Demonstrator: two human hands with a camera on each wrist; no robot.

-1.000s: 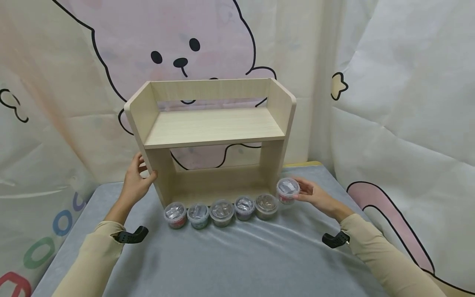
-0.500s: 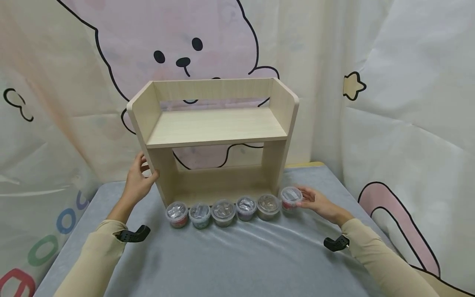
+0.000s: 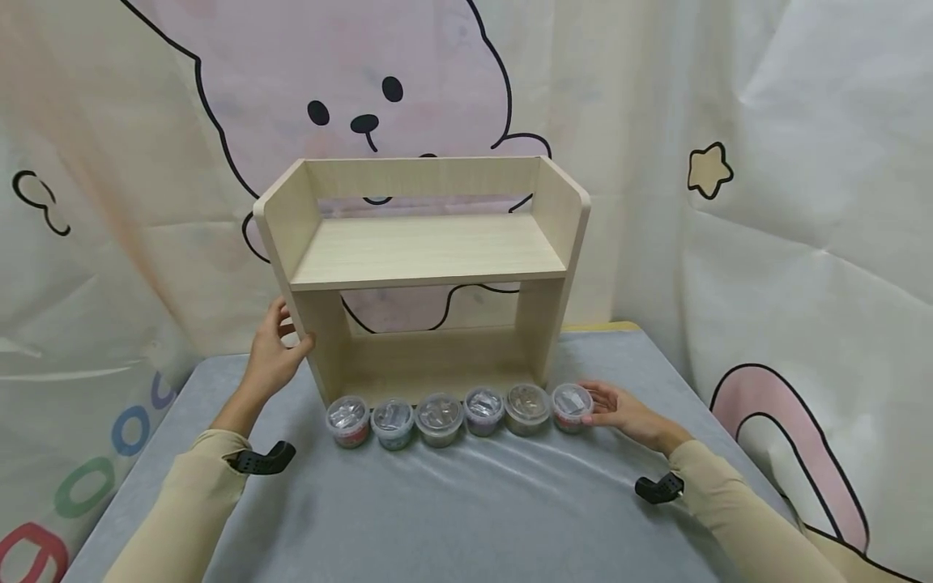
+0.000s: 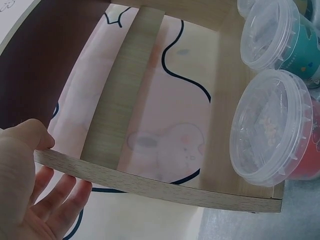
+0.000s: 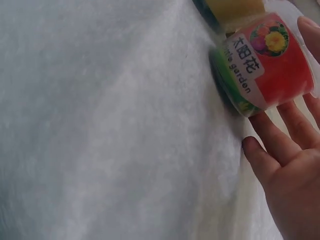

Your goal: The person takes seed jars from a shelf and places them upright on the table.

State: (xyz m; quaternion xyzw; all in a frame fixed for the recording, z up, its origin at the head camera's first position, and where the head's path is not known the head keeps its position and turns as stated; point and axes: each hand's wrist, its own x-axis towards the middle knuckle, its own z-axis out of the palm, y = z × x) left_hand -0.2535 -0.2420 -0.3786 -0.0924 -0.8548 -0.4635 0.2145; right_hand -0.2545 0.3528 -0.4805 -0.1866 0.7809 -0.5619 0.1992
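My left hand (image 3: 271,363) grips the left side panel of a pale wooden desk shelf (image 3: 430,249). In the left wrist view, the thumb lies on one face of the panel (image 4: 165,184) and the fingers on the other. At the right end of a row of lidded plastic tubs, my right hand (image 3: 628,414) holds a small clear-lidded tub (image 3: 571,407) by its right side. That tub (image 5: 285,70) has a red label with a flower picture in the right wrist view. It stands beside a greyish-brown tub (image 3: 526,410).
Several more tubs line the shelf's front edge, including a red one (image 3: 348,423) and a teal one (image 3: 392,425). A blue-grey cloth (image 3: 452,510) covers the table. Printed curtains (image 3: 619,162) hang behind and at both sides.
My right hand has lowered the red-labelled tub to the table at the right end of the row. The left hand keeps its hold on the shelf. The head view has shifted slightly.
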